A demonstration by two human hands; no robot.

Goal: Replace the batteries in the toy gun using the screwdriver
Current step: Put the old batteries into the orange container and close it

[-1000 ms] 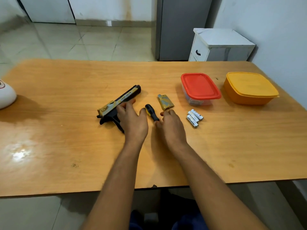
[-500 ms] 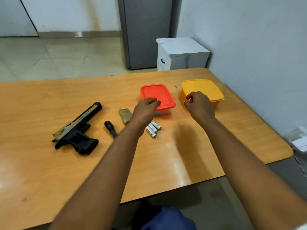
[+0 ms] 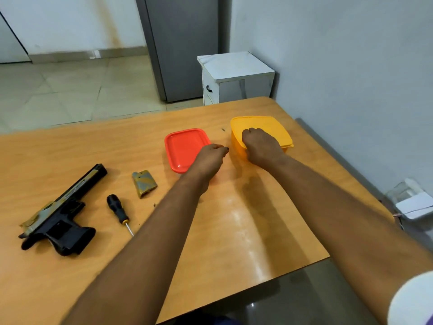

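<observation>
The black and gold toy gun (image 3: 58, 216) lies on the table at the left. Right of it are the screwdriver (image 3: 117, 211) and the loose gold battery cover (image 3: 144, 183). My right hand (image 3: 262, 146) lies on the near left corner of the yellow container (image 3: 264, 124), its fingers curled over the lid's edge. Between the red-lidded container (image 3: 184, 146) and the yellow one is my left hand (image 3: 208, 158), its fingers loosely curled with nothing seen in them. The batteries are hidden behind my left forearm.
The wooden table (image 3: 246, 231) ends at the right near a grey wall. A white cabinet (image 3: 234, 78) and a grey fridge (image 3: 182, 43) stand beyond the far edge. A white object (image 3: 414, 205) lies on the floor at the right.
The camera turned right. Both hands left the gun and screwdriver and moved right; my right hand settled on the yellow container, and my left passed over the red lid toward it.
</observation>
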